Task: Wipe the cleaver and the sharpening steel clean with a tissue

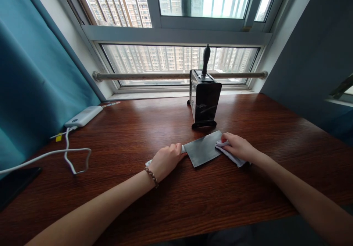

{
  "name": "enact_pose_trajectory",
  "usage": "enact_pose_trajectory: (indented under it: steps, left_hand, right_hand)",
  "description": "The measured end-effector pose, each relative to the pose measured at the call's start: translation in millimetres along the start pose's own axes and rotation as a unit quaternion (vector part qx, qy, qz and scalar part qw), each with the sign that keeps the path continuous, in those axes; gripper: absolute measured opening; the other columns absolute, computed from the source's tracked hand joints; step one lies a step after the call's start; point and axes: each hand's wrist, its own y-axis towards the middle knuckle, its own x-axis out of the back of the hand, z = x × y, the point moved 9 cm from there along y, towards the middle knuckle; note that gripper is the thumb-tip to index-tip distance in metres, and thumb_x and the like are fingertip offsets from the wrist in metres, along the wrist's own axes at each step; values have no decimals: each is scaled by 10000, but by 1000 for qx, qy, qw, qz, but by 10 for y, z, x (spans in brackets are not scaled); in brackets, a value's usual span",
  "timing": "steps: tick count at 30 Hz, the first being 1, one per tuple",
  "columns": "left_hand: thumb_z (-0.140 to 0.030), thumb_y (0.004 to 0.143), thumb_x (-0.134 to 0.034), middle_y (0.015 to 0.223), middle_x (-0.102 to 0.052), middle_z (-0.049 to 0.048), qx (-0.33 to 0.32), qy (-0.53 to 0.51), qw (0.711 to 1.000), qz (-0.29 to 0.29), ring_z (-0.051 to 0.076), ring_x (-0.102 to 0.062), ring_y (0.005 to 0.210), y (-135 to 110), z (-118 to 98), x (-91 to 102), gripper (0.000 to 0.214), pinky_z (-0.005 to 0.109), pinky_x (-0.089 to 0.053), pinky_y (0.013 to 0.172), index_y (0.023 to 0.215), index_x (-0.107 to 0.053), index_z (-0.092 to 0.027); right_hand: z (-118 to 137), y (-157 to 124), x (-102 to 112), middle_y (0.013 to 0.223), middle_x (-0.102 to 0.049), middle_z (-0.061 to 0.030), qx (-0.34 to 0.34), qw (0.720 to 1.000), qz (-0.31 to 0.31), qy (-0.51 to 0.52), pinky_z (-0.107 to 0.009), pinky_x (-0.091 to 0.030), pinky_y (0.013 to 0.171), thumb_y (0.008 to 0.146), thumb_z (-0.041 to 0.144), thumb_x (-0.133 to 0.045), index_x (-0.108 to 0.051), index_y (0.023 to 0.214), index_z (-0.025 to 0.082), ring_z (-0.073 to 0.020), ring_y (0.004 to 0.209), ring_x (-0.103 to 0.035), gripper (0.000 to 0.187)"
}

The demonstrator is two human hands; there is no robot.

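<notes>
A cleaver with a broad grey blade [203, 148] lies flat on the wooden table [193, 202]. My left hand [166, 160] is closed around its pale handle, which is mostly hidden in my fist. My right hand [238, 146] presses a white cloth [232, 156] against the blade's right edge, fingers curled over the cloth. A beaded bracelet [152, 176] sits on my left wrist.
A black knife block [204, 100] with one dark handle sticking up stands just behind the blade. A white power bank [83, 116] and its looping white cable [68, 152] lie at left. A dark phone [15, 183] rests at the far left edge. Teal curtain at left, window behind.
</notes>
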Motion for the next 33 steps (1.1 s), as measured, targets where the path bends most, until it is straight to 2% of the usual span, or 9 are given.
enact_pose_trajectory:
  steps: [3,5,8,11,14,20,25,28,33]
  left_hand:
    - [-435,937,-325,706,-579,62,-1,2,1000,2,228,-601,583,-1,0,-5,343,302,-404,453,842,-490,-148]
    - [-439,936,-328,699,-578,62,-1,3,1000,3,225,-600,578,-8,-2,-1,346,297,-397,451,843,-491,-148]
    - [-435,936,-332,703,-580,63,1,4,1000,1,222,-602,584,-17,-2,4,340,292,-390,452,846,-491,-149]
    - [-431,937,-331,711,-583,66,4,3,1000,-1,223,-602,585,-17,2,-2,335,292,-386,449,850,-491,-150]
    - [-428,938,-329,716,-583,68,3,2,1000,-1,226,-602,588,-14,7,-11,333,295,-388,451,851,-491,-150]
    - [-435,936,-331,714,-582,66,0,-2,1000,2,220,-602,595,-19,3,-11,342,291,-397,462,848,-492,-146]
    - [-438,936,-331,723,-588,71,2,-4,1000,-1,218,-603,599,-17,-2,-5,349,285,-394,464,851,-496,-143]
    - [-439,936,-329,716,-587,70,4,-3,1000,-3,212,-601,590,-14,6,-6,354,279,-389,463,845,-499,-142]
    - [-438,932,-347,710,-584,70,3,-2,1000,-6,207,-601,592,-16,10,-12,351,273,-391,471,847,-512,-140]
  right_hand:
    - [-203,18,62,952,-555,-16,-57,998,-14,-30,-253,-307,636,819,392,-425,-472,861,213,-169,852,-530,190]
    - [-247,23,90,936,-550,-18,-64,997,-26,-39,-253,-300,626,824,374,-414,-465,847,208,-166,835,-528,175]
    - [-116,10,74,923,-534,-25,-28,998,-40,-24,-254,-327,670,827,338,-416,-462,851,198,-152,829,-517,150]
    - [129,-28,-18,910,-529,-16,29,999,-20,21,-246,-348,725,826,351,-435,-465,854,199,-136,838,-507,157]
    - [221,-51,-63,920,-537,-2,41,999,-3,27,-239,-344,705,825,367,-436,-470,863,213,-132,841,-511,162]
    - [-210,5,94,952,-566,-5,-74,995,-32,-60,-247,-272,594,820,404,-411,-476,864,224,-173,861,-544,197]
    - [-376,16,123,948,-578,-3,-106,991,-40,-65,-246,-249,570,808,444,-412,-491,869,240,-170,818,-546,228]
    - [-530,51,142,933,-583,-31,-126,989,-60,-38,-253,-264,577,807,471,-406,-508,865,227,-174,786,-537,270]
    - [-826,191,158,883,-611,-37,-119,989,-46,68,-249,-380,649,755,470,-511,-545,850,190,-154,794,-548,297]
